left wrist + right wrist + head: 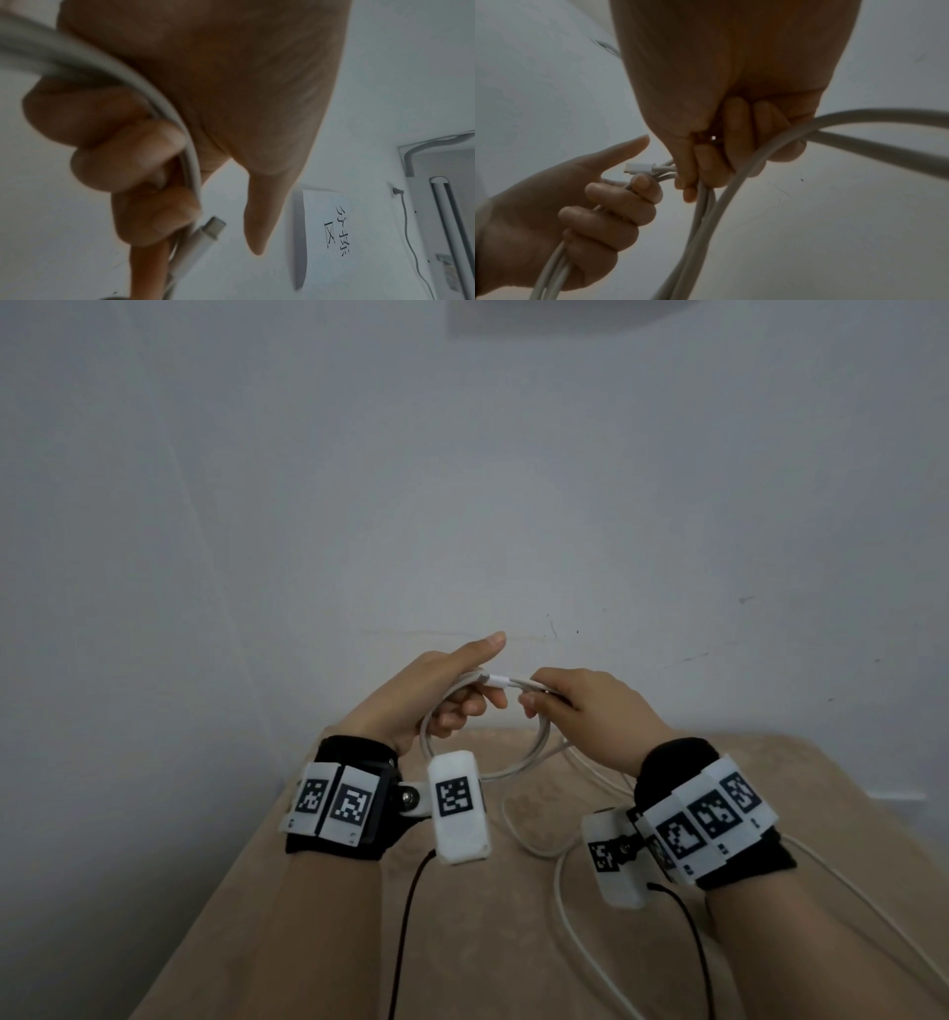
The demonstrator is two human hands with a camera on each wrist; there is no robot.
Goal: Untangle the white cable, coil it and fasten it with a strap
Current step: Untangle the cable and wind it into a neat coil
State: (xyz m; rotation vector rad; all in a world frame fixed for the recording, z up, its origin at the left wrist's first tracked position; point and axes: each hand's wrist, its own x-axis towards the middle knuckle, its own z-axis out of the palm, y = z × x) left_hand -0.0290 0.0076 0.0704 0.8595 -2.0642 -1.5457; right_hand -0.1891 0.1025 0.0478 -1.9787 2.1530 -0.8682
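Gripping the white cable (pixel 534 752), left hand (pixel 436 695) and right hand (pixel 590 711) face a sign (pixel 331 229) reading 分拣区.

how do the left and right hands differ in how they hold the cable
The left hand holds the cable in curled fingers with its thumb stuck out straight; the right hand has thumb and fingers all closed on it. The plug lies at the left hand. Both hold the same coil.

The right hand (pixel 731 125) was curled tight around loops of the white cable (pixel 706 219). Just beside it, the left hand (pixel 559 213) gripped the same loops, thumb sticking out. The cable's plug (pixel 639 168) poked out between the hands.
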